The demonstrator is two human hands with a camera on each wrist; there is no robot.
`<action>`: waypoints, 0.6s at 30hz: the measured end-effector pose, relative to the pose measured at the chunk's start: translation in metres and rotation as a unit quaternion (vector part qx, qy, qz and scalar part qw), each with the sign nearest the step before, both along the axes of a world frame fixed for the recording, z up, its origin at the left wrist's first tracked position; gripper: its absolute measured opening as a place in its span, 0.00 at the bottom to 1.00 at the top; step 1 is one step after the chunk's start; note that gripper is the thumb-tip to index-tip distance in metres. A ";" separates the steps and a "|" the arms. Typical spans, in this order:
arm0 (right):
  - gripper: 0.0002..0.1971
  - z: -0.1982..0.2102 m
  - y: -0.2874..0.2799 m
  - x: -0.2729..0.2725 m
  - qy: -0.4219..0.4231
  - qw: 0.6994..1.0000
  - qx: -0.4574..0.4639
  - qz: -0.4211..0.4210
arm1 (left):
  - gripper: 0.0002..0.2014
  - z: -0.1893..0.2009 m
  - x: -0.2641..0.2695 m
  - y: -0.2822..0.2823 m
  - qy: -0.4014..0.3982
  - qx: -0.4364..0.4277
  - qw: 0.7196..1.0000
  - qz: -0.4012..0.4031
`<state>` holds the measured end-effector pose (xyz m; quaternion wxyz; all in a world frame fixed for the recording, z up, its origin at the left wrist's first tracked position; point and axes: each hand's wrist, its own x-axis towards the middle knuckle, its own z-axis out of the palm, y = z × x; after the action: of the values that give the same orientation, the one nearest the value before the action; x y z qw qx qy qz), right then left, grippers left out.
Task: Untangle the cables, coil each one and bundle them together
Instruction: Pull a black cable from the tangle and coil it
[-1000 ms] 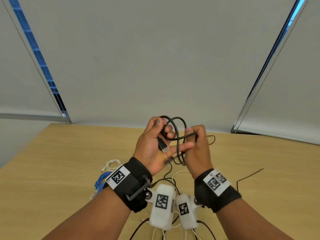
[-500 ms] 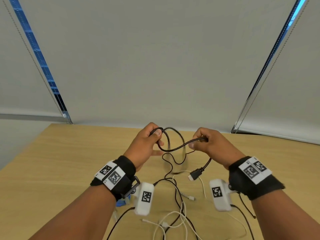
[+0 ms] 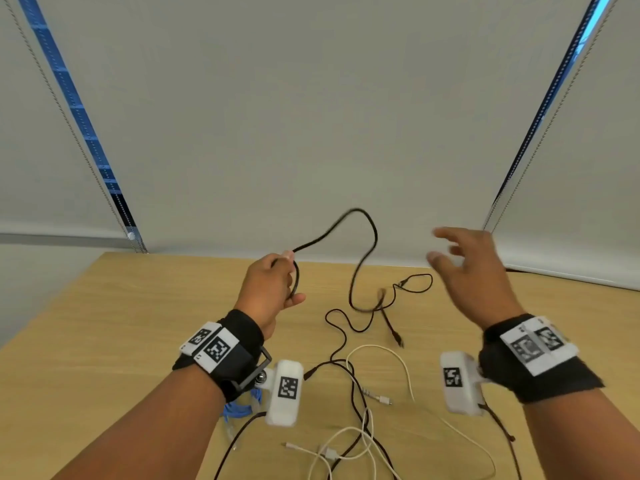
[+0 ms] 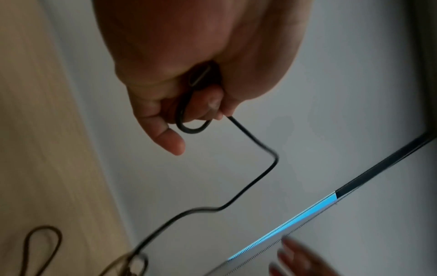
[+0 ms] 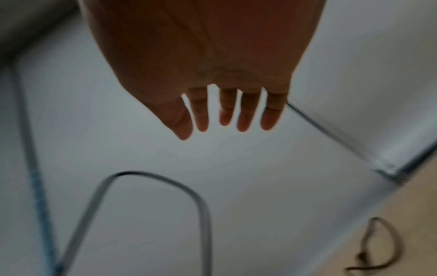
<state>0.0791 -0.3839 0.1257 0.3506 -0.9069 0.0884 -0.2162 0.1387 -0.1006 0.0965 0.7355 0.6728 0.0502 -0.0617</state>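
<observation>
My left hand (image 3: 277, 282) grips one end of a thick black cable (image 3: 363, 258) above the wooden table (image 3: 104, 323); a small loop of it shows by the fingers (image 4: 194, 128). The cable arcs up to the right, then drops to the table, its plug (image 3: 396, 337) lying loose. My right hand (image 3: 464, 258) hovers to the right of the arc with fingers spread (image 5: 246, 119) and nothing in it. A thin black cable (image 3: 415, 282) loops on the table behind. White cables (image 3: 381, 355) tangle with black ones near the front edge.
A blue cable (image 3: 239, 408) lies partly hidden under my left wrist. Grey roller blinds (image 3: 311, 116) with bead chains close off the far side of the table. The table's left part shows bare wood.
My right hand has let go of the black cable and swung out to the right, opening. The released end and plug have dropped to the table. My left hand keeps its hold, slightly raised.
</observation>
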 end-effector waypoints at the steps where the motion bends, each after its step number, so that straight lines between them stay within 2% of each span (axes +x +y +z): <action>1: 0.21 0.002 0.019 -0.001 -0.037 0.998 -0.025 0.042 | 0.14 0.001 -0.003 -0.007 0.006 -0.005 1.000 -0.012; 3: 0.25 0.001 0.057 -0.001 -0.063 0.987 -0.075 0.128 | 0.14 0.003 -0.010 -0.017 0.015 -0.021 0.999 -0.044; 5: 0.29 -0.005 0.081 0.003 -0.066 0.977 -0.114 0.169 | 0.16 0.007 -0.017 -0.024 0.018 -0.045 0.995 -0.086; 6: 0.29 -0.007 0.087 0.006 -0.069 0.976 -0.125 0.166 | 0.17 0.009 -0.021 -0.027 0.020 -0.057 0.992 -0.107; 10: 0.18 -0.008 0.079 0.019 -0.048 0.976 -0.157 0.142 | 0.19 0.010 -0.027 -0.024 0.010 -0.123 0.977 -0.175; 13: 0.21 -0.009 0.068 0.024 -0.022 0.969 -0.176 0.174 | 0.18 0.008 -0.025 -0.013 -0.007 -0.157 0.961 -0.227; 18: 0.18 -0.009 0.072 0.020 -0.066 0.971 -0.141 0.182 | 0.21 0.005 -0.020 -0.001 -0.036 -0.123 0.948 -0.291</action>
<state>0.0989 -0.3122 0.1168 0.2576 -0.9319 -0.1330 -0.2181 0.1186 -0.1012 0.1018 0.7640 0.5645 -0.1817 -0.2544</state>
